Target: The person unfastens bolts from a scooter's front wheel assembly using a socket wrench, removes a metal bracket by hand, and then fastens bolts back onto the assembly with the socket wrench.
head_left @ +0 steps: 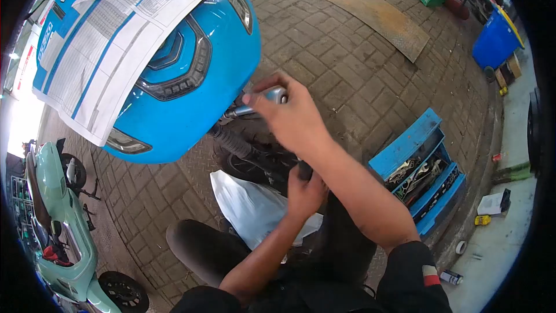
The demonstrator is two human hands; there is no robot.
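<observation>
My right hand [295, 113] is closed round a silver socket wrench [278, 96], just below the blue front panel [231, 75] of a scooter. The tool's shaft points left, toward the dark parts under the panel. Lower down, my left hand [306, 194] is closed with its fingers round a black, rounded end [304, 170], perhaps a handle; the rest of it is hidden. A ribbed black fork boot [234, 141] and the wheel [237, 165] lie left of my hands. White plastic sheeting [246, 203] is spread beneath, between my knees. Printed paper sheets [110, 52] cover part of the blue panel.
A blue toolbox [408, 145] with several wrenches stands open on the right. A mint green scooter [63, 220] is parked at the left. A rusty metal plate [376, 11] lies on the brick paving. Along the right wall are a blue bin [495, 37] and a spray can [452, 277].
</observation>
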